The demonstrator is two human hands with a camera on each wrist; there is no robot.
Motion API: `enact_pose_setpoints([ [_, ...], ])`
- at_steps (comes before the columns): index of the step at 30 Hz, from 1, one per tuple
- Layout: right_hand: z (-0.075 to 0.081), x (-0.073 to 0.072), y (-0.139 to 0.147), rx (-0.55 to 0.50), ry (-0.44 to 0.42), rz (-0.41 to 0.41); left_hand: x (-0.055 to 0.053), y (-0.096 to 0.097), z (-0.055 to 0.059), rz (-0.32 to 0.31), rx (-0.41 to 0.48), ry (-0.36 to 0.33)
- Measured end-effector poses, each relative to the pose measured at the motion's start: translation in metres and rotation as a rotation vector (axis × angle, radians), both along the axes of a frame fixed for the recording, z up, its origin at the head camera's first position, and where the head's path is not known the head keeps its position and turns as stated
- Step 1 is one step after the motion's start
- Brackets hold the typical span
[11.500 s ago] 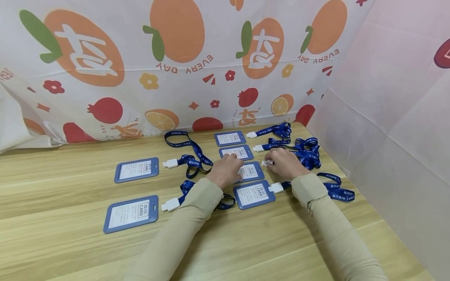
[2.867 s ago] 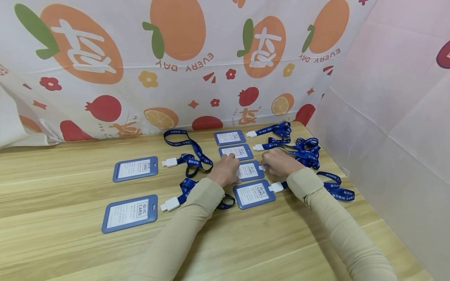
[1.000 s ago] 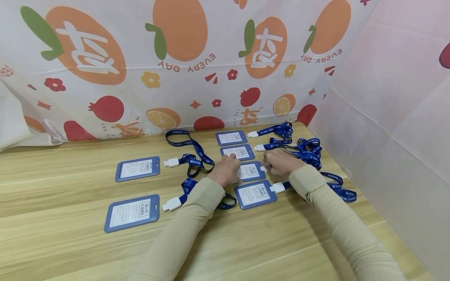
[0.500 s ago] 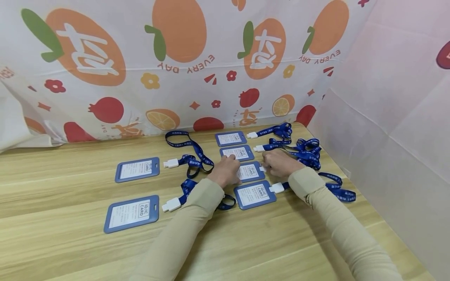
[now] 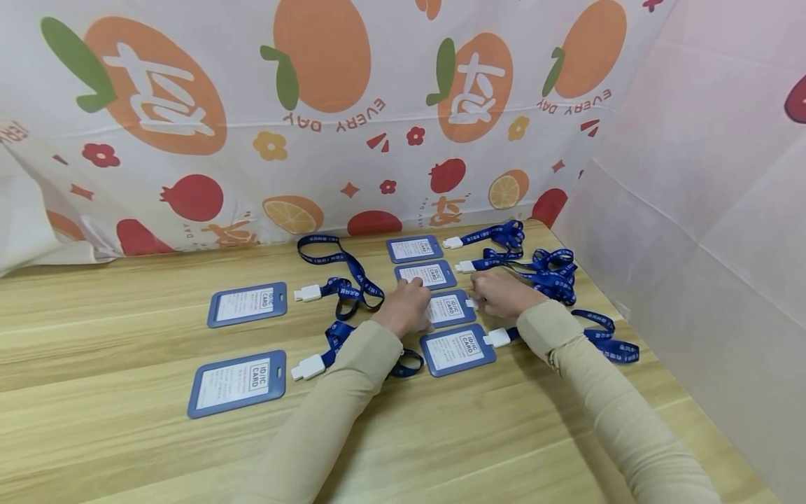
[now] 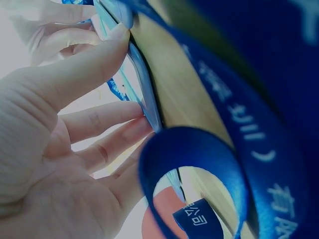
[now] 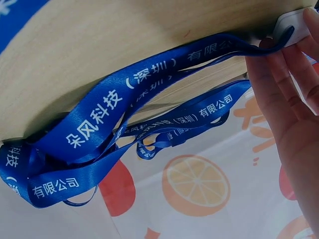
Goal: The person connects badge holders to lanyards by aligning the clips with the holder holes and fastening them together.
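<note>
A blue-framed ID card holder (image 5: pixel 448 308), third from the back in the right column, lies between the hands. My left hand (image 5: pixel 405 306) grips its left end; in the left wrist view, the thumb and fingers pinch the holder's edge (image 6: pixel 144 82). My right hand (image 5: pixel 502 292) pinches a white lanyard clip (image 7: pixel 295 27), whose tip (image 5: pixel 470 304) is right at the holder's slotted right end. The hand hides most of the clip in the head view. From it the blue lanyard (image 7: pixel 112 99), with white lettering, trails away in loose folds.
Just in front lies a card holder (image 5: pixel 457 350) with a white clip (image 5: pixel 497 337) at its slot. Two holders lie farther back, clips apart from them. At left, two more holders (image 5: pixel 247 305) face separate lanyards (image 5: pixel 352 273). A printed cloth (image 5: pixel 352 161) hangs behind the wooden table (image 5: pixel 126 448).
Since the oldest frame, my right hand has brought the clip leftward to the holder's slotted end. Over the last second both hands stay almost still; the left hand keeps its hold.
</note>
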State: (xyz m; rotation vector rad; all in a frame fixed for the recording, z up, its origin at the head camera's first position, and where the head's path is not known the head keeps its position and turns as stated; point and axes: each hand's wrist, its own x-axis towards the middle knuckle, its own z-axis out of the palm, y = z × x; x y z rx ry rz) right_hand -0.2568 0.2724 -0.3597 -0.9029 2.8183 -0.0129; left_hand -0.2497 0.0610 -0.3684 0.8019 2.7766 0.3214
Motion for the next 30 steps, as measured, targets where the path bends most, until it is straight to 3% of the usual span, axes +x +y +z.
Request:
enact_pose_setpoints([
  [15,0.000,0.000,0.002,-0.016,0.000,-0.022,0.003,0.003,0.000,0.008,-0.007,-0.011],
  [21,0.004,-0.003,0.001,-0.001,-0.049,-0.050,0.002,0.002,0.002,-0.007,-0.028,-0.004],
  [30,0.006,-0.004,0.002,-0.017,-0.119,-0.146,0.000,-0.001,0.014,-0.012,-0.027,0.016],
])
